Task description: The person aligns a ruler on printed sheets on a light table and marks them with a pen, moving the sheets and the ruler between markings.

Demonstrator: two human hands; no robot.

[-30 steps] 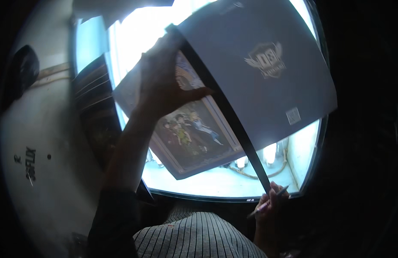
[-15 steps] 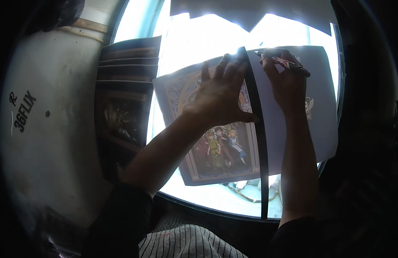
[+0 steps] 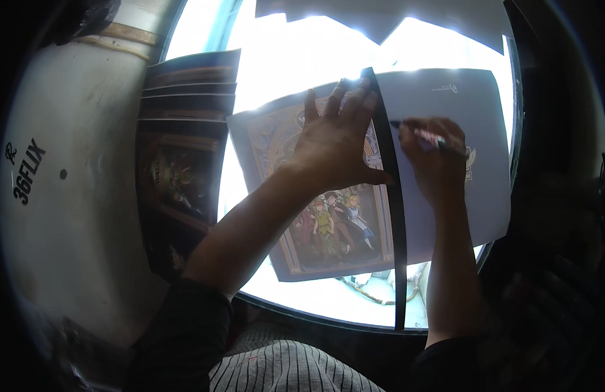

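Observation:
A wide printed cover sheet (image 3: 302, 261) lies on a brightly lit glass panel, tilted slightly. Its left half carries a framed cartoon picture; its right half is plain bluish grey with a small winged emblem. Across it, top to bottom, runs a long black straightedge strip (image 3: 395, 228). My left hand (image 3: 335, 144) lies spread on the picture half, with its fingertips near the strip's top and its thumb on the strip. Pinched in my right hand (image 3: 436, 153) is a marker pen (image 3: 428, 135), red and white with a dark tip, pointing at the strip's right edge.
Several dark printed sheets (image 3: 184, 163) lie overlapped on the left, beside a white surface (image 3: 67, 215) with black lettering. Grey sheets (image 3: 354, 16) cover the far end of the lit panel (image 3: 296, 62). A dark plastic bag (image 3: 86, 19) sits at the far left.
My right hand has come nearer to me along the strip with the marker pen, away from the sheet's top edge. The left hand keeps its place on the strip and sheet.

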